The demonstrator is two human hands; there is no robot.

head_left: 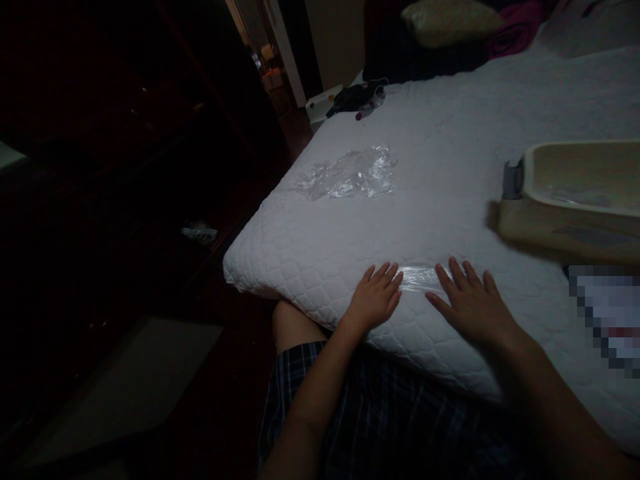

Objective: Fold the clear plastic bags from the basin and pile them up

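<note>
A folded strip of clear plastic film (420,279) lies flat on the white quilted mattress cover (310,247), close to its front edge. My left hand (377,293) rests palm down at the strip's left end, fingers stretched out. At the right end lies my right hand (467,300), palm down with its fingers spread, over part of the film. Neither hand is closed round anything. Farther back on the bed, a crumpled sheet of clear plastic (355,173) is spread out, wrinkled and shiny.
To the right on the bed stands a beige plastic bin (550,227) with a grey latch. A pillow (450,23) and a magenta cloth (517,30) lie at the back. Dark items (353,99) sit at the far left corner. A small packet (199,232) is on the dark floor.
</note>
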